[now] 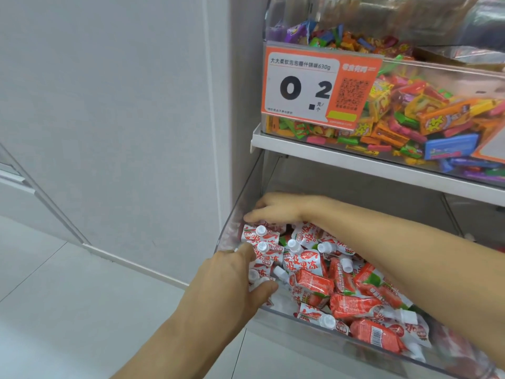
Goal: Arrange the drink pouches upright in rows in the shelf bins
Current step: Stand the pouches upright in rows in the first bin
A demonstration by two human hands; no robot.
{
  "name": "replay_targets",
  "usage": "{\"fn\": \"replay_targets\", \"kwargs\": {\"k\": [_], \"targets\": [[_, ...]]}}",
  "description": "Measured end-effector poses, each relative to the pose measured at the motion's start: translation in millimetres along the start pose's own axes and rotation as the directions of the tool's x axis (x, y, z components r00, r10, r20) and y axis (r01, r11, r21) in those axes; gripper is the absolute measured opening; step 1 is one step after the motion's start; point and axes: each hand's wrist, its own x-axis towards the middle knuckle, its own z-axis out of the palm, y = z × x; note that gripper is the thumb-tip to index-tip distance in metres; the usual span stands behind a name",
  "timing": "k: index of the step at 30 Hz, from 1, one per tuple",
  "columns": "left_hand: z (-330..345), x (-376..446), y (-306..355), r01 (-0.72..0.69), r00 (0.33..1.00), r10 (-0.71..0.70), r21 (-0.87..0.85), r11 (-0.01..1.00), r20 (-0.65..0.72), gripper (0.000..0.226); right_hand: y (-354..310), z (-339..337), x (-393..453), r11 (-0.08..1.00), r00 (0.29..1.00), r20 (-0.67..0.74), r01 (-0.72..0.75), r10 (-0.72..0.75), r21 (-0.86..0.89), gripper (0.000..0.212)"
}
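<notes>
A clear plastic shelf bin [287,322] holds several red and white drink pouches [352,302] with white screw caps. At the bin's left end a few pouches [269,243] stand upright in a short row; the others lie jumbled across the middle and right. My left hand [235,280] reaches over the front rim, with thumb and fingers curled around the nearest upright pouches. My right hand [278,207] crosses over the pile from the right and rests palm down at the back left corner, fingertips on the tops of the rear pouches.
Above the bin a white shelf [355,160] carries a clear bin of colourful wrapped candies [415,110] with an orange price tag [314,86]. A grey wall panel [136,119] stands to the left and pale floor tiles [68,310] lie below.
</notes>
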Motion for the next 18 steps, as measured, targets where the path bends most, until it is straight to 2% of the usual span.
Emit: {"fn": "replay_targets", "kwargs": {"k": [3, 4, 5, 7, 8, 10, 12, 18], "targets": [[2.1, -1.1, -2.4, 0.006, 1.000, -0.006, 0.002, 1.000, 0.007, 0.043, 2.6, -9.3, -7.8, 0.952, 0.995, 0.095, -0.051, 0.023, 0.301, 0.043], [2.5, -1.8, -3.1, 0.005, 1.000, -0.005, -0.007, 1.000, 0.008, 0.044, 5.3, -14.7, -10.6, 0.925, 0.997, 0.074, -0.051, 0.024, 0.376, 0.042], [2.8, -2.6, -3.5, 0.002, 1.000, -0.001, -0.012, 1.000, 0.008, 0.044, 9.1, -21.3, -12.8, 0.910, 1.000, -0.028, 0.002, 0.011, 0.414, 0.038], [3.4, -3.5, -4.3, -0.009, 1.000, 0.009, -0.012, 1.000, 0.005, 0.045, 24.7, -36.2, -13.9, 0.939, 0.945, -0.322, 0.160, -0.057, 0.303, 0.023], [3.8, -3.8, -4.7, -0.011, 1.000, 0.011, -0.014, 1.000, 0.001, 0.046, 32.2, -41.8, -15.5, 0.960, 0.927, -0.365, 0.176, -0.087, 0.217, 0.022], [4.2, -4.1, -4.0, -0.013, 1.000, 0.013, -0.006, 1.000, -0.003, 0.047, 39.7, -45.7, -21.5, 0.996, 0.968, -0.234, 0.078, -0.086, -0.044, 0.042], [4.1, -3.9, -3.0, -0.013, 1.000, 0.013, 0.011, 1.000, 0.003, 0.048, 39.0, -40.3, -24.8, 0.960, 0.996, -0.093, -0.043, 0.018, -0.277, 0.059], [5.3, -2.6, -2.2, -0.022, 1.000, 0.022, 0.027, 0.999, 0.004, 0.048, 27.7, -37.0, -17.1, 0.931, 0.996, 0.014, -0.077, 0.087, -0.357, 0.053]]}}
